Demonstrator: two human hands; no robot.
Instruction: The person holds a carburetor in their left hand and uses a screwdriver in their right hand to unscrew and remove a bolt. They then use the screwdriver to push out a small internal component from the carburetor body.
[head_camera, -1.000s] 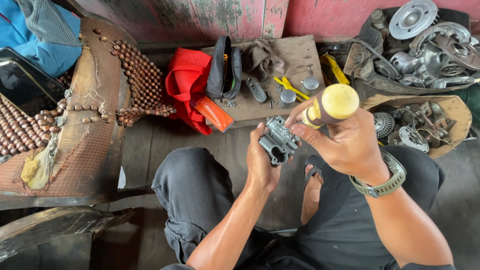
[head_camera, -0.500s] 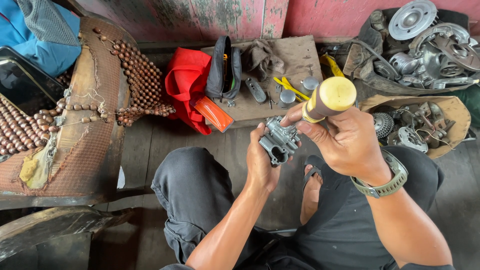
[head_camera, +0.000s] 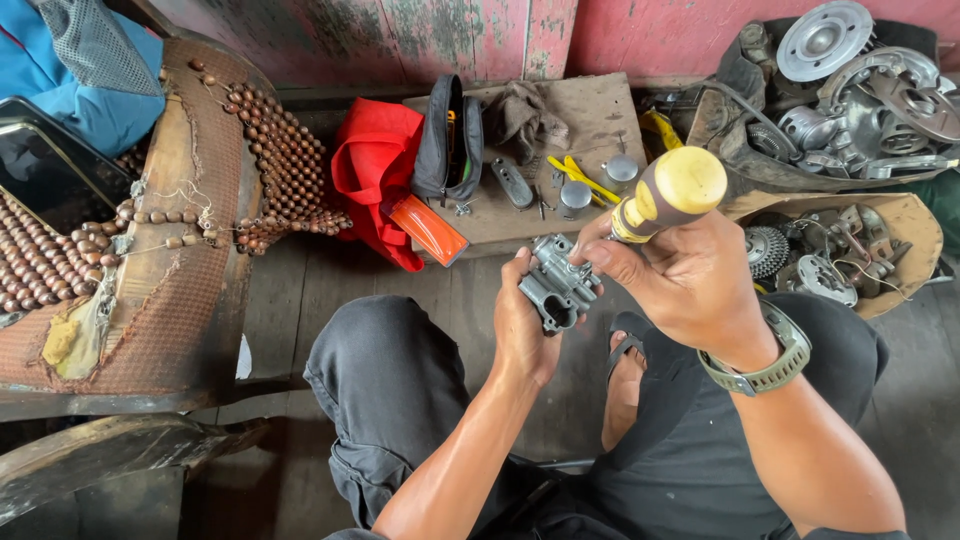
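Left hand (head_camera: 522, 325) fingers grip the grey cast-metal carburettor body (head_camera: 556, 286) above the lap. Right hand (head_camera: 688, 283) fingers clamp the yellow-handled screwdriver (head_camera: 668, 192), long axis slanting down-left, tip apparently at the body

Small grey metal carburetor (head_camera: 556, 285) is sitting tilted above the lap, round bore facing the camera. Screwdriver (head_camera: 668, 193) with a yellow, black-banded handle is angling down-left, its tip end meeting the carburetor's top.
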